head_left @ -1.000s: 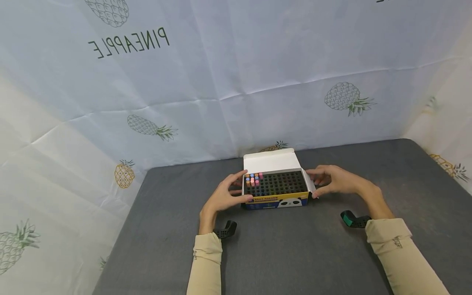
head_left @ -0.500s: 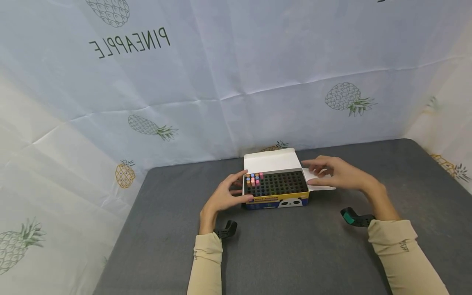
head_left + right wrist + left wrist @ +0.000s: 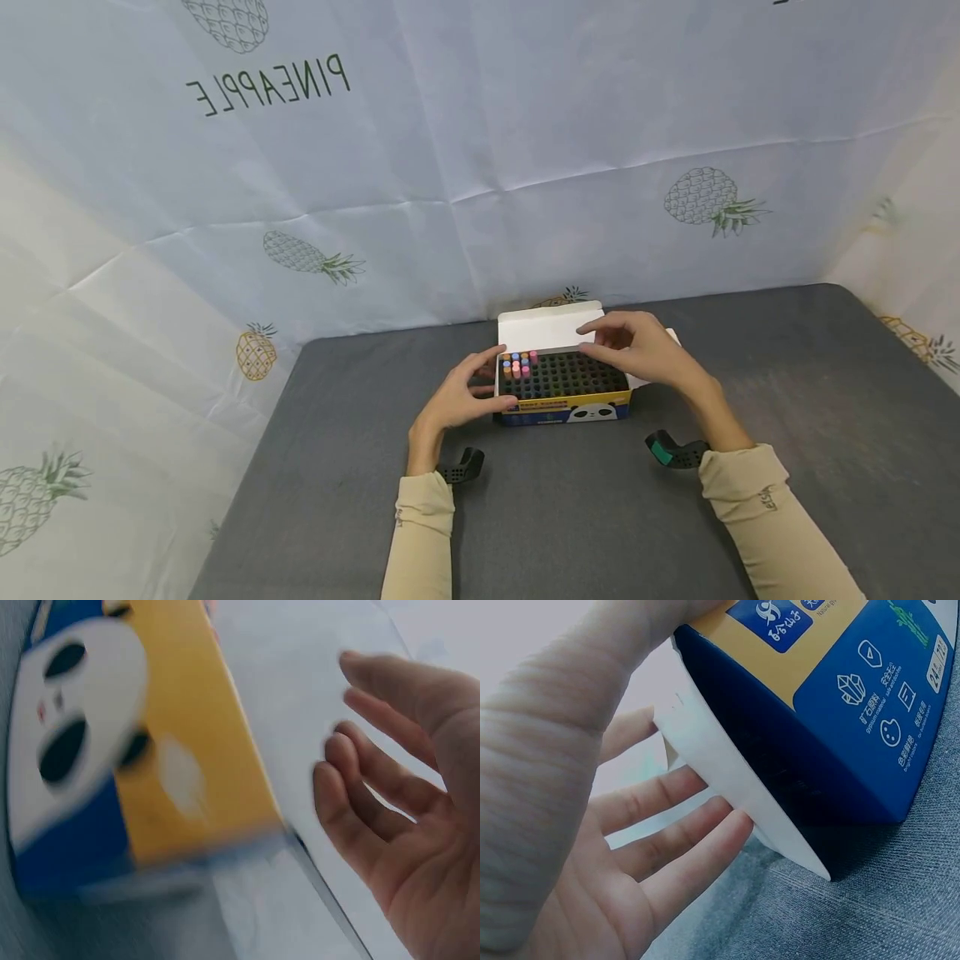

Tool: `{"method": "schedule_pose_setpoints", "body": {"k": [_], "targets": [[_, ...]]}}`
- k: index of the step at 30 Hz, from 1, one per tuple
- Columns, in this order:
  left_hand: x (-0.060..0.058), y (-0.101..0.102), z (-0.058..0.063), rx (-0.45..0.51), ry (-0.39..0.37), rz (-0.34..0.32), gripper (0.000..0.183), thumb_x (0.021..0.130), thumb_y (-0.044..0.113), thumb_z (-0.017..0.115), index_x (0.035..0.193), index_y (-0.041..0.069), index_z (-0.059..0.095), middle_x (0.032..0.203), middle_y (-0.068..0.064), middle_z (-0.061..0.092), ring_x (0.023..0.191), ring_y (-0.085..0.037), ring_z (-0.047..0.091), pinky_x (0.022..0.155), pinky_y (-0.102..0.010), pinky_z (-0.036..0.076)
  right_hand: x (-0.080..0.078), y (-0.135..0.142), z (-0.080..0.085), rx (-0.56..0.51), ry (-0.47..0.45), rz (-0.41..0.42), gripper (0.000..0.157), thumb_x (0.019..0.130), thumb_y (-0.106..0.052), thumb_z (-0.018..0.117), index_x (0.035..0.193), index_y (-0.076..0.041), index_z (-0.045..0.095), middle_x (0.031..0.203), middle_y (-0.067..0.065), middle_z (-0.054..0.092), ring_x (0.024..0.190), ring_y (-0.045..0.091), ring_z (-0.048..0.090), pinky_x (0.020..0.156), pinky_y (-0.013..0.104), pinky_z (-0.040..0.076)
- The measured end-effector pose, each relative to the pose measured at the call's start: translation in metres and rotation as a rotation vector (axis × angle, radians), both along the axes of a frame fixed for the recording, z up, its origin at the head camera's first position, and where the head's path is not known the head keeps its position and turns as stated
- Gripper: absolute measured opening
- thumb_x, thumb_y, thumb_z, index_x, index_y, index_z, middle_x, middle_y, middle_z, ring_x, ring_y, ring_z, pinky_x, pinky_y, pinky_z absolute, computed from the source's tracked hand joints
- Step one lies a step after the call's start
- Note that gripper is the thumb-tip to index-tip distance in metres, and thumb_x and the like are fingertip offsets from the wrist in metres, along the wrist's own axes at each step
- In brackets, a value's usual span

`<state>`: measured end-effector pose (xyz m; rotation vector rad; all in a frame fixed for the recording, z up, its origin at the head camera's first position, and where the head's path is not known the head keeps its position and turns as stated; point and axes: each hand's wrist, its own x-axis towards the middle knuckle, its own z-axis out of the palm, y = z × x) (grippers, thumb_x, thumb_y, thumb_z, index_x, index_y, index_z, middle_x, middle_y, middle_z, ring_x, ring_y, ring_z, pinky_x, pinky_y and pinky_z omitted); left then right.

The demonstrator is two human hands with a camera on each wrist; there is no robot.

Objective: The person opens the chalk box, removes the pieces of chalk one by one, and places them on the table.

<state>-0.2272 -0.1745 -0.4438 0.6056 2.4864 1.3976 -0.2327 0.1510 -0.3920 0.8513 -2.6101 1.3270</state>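
A blue and yellow chalk box (image 3: 555, 413) with a panda on its front stands with its lid (image 3: 543, 327) raised at the back. Its black insert (image 3: 581, 375) has rows of holes. Several coloured chalk sticks (image 3: 516, 367) fill holes at the left end. My left hand (image 3: 457, 396) holds that end, thumb at the front corner. In the left wrist view its fingertips touch a white end flap (image 3: 731, 769). Above the right part of the box hovers my right hand (image 3: 637, 343), fingers loosely bent and holding nothing. Behind its wrist, the right flap (image 3: 637, 382) is folded outward.
The box rests on a dark grey table (image 3: 555, 517). A pale curtain (image 3: 465, 142) printed with pineapples hangs behind the table and along its sides. Black wrist straps (image 3: 468, 465) stick out beside both sleeves.
My right hand let the right flap fold outward, then moved left and slightly up over the box. The left hand keeps its place at the left end.
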Motion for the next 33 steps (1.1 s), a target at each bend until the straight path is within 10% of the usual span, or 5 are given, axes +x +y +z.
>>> {"method": "schedule_pose_setpoints", "body": {"k": [11,33], "targets": [[0.001,0.000,-0.001,0.018,0.000,-0.006,0.081,0.089,0.032,0.081,0.159,0.025,0.040,0.146,-0.014,0.048,0.126,-0.030,0.054,0.106,-0.045,0.056,-0.006,-0.059,-0.019,-0.036,-0.029,-0.070,0.019,0.091,-0.015,0.078,0.105,-0.003,0.080,0.074,0.006,0.070,0.059,0.009,0.058,0.055,0.024,0.050],[-0.001,0.000,0.000,0.034,0.002,-0.024,0.081,0.090,0.032,0.081,0.159,0.025,0.040,0.151,-0.013,0.046,0.128,-0.031,0.054,0.106,-0.044,0.057,-0.011,-0.080,-0.024,0.041,-0.007,-0.161,0.012,0.089,-0.014,0.079,0.094,-0.004,0.083,0.057,0.002,0.062,0.049,0.009,0.043,0.049,0.022,0.035]]}}
